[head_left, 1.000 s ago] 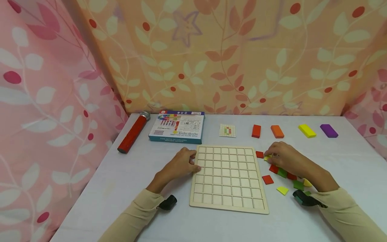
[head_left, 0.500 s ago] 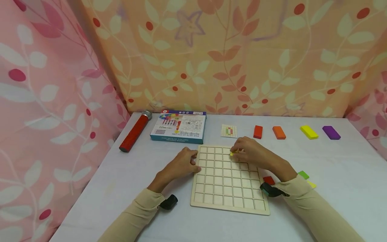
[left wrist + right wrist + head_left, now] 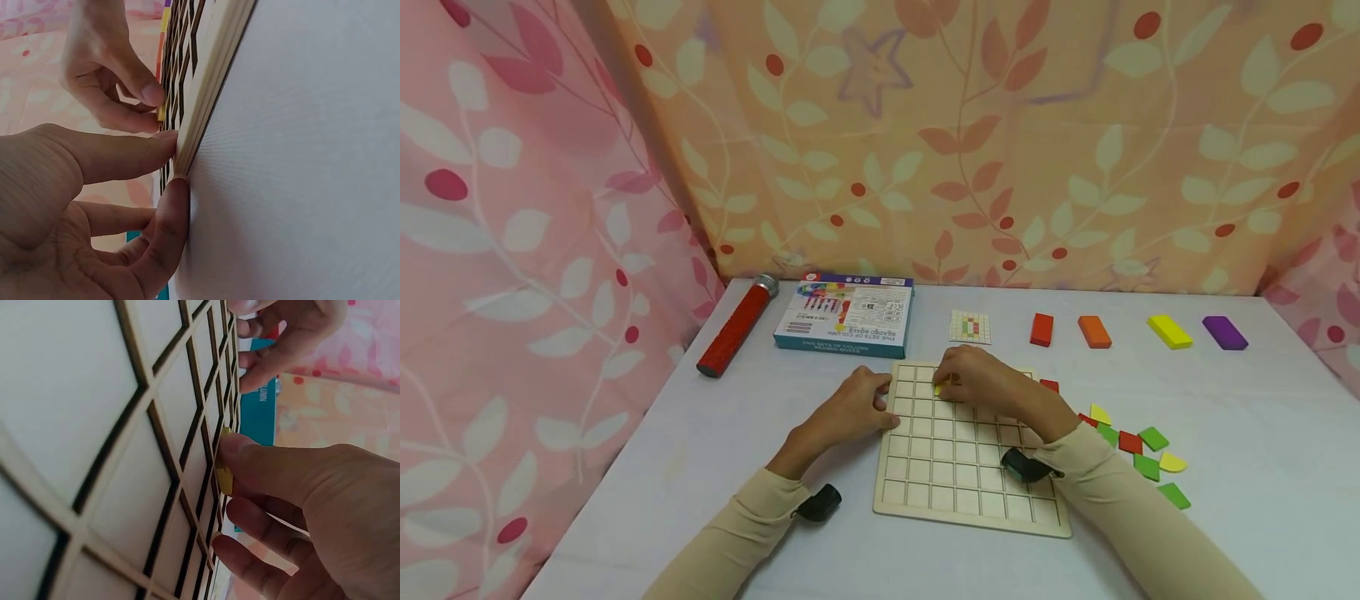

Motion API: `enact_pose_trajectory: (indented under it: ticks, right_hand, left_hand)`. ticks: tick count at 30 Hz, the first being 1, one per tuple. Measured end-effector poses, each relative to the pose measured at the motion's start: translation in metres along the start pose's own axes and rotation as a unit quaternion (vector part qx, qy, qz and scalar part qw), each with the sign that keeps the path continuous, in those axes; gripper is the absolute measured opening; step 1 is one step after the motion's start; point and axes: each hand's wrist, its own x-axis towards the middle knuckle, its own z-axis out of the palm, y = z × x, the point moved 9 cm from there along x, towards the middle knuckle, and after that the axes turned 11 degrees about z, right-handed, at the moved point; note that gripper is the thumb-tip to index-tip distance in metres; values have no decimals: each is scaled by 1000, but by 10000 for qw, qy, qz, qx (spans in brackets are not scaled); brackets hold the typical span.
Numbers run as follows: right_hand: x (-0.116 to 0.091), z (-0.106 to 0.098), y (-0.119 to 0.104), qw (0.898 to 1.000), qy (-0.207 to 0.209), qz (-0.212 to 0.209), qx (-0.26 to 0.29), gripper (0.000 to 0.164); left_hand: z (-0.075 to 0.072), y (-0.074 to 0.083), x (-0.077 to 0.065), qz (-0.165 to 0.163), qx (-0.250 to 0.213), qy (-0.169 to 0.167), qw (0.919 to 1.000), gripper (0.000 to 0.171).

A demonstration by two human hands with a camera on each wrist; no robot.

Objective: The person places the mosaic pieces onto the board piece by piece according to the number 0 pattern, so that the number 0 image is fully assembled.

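Observation:
A pale wooden grid board [image 3: 932,450] lies on the table. My left hand [image 3: 850,408] pinches its left edge; the left wrist view has the thumb [image 3: 134,153] on the top face and a finger against the edge. Over the upper part of the board, my right hand [image 3: 981,385] holds a small yellow tile [image 3: 224,478] between thumb and fingers. That tile touches or nearly touches the grid; which cell it is over is partly hidden by the hand. To the board's right lie loose green [image 3: 1146,467], red [image 3: 1130,442] and yellow tiles [image 3: 1172,462].
Behind the board stand a small pattern card [image 3: 971,327], a teal-edged box [image 3: 846,315] and a red microphone [image 3: 737,327]. Red [image 3: 1042,329], orange [image 3: 1094,332], yellow [image 3: 1169,331] and purple blocks [image 3: 1225,332] line the back right. Patterned curtains [image 3: 850,142] enclose the table.
My right hand has moved left from the loose tiles, carrying a yellow tile to the board's upper part. The left hand stays at the board's left edge. The head view shifted slightly.

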Motion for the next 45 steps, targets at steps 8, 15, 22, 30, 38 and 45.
enact_pose_trajectory:
  ticks: [8, 15, 22, 30, 38, 45]
  right_hand:
    - [-6, -2, 2, 9998, 144, 4, -97, 14]
    - [-14, -4, 6, 10000, 71, -12, -13, 17]
    - [-46, -22, 38, 9949, 27, 908, 448, 20]
    - [-105, -50, 85, 9867, 311, 1506, 517, 28]
    - [-145, -57, 134, 9763, 360, 2127, 165, 34]
    - [-156, -57, 153, 9685, 259, 2462, 264, 41]
  left_hand:
    - [0, 1, 0, -31, 19, 5, 10000, 71]
    - [0, 1, 1, 8, 62, 10, 10000, 70]
    - [2, 1, 1, 25, -3, 15, 10000, 72]
    - [0, -1, -1, 28, -48, 69, 10000, 72]
    - [0, -2, -1, -15, -107, 89, 9999, 71]
    - [1, -3, -1, -29, -120, 106, 9999, 71]
